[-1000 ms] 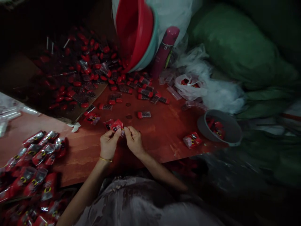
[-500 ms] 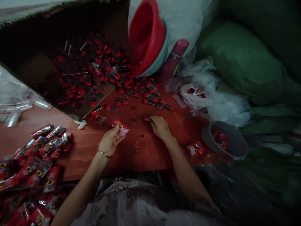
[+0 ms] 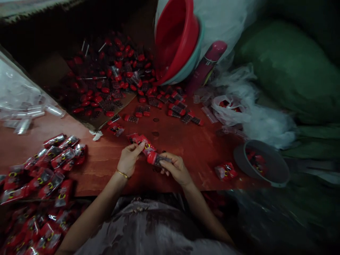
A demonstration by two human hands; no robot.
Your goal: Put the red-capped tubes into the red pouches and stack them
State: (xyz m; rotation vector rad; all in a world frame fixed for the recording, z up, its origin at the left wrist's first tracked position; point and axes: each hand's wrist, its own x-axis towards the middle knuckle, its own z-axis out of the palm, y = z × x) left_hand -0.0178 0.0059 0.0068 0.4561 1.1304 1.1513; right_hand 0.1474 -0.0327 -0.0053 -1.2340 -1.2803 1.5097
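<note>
My left hand, with a gold bangle at the wrist, pinches a red printed wrapper above the red table. Closed round a small clear container with a red cap is my right hand. The red cap points left and meets the lower right end of the wrapper. Beyond both hands, several red-capped containers lie on the table, and a red packet lies near the box corner.
A tipped cardboard box full of red-capped containers fills the back left. Filled packets pile up at the left. Behind are a red basin and a pink spray can; a grey bowl stands right.
My right hand has picked up a red-capped container and brought it left and nearer, to the wrapper in my left hand. The whole view has shifted slightly.
</note>
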